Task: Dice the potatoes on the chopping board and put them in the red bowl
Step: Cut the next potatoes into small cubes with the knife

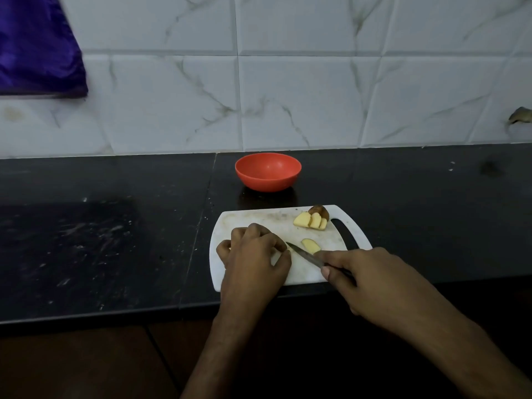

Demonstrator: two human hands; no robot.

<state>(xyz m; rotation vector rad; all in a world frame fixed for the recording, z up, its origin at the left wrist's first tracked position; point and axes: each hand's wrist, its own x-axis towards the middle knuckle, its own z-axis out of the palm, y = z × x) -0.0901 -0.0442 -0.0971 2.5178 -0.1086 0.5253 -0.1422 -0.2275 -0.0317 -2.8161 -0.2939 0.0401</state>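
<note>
On the black stone counter, your left hand claws the hidden potato piece on the white plastic chopping board; keep knuckles ahead of the slim steel knife your right hand grips.

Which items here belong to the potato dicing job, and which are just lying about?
In the job: chopping board, sliced potato, loose potato slice, knife in the right hand, left hand, red bowl.

Lying about: purple cloth hanging at upper left.
</note>
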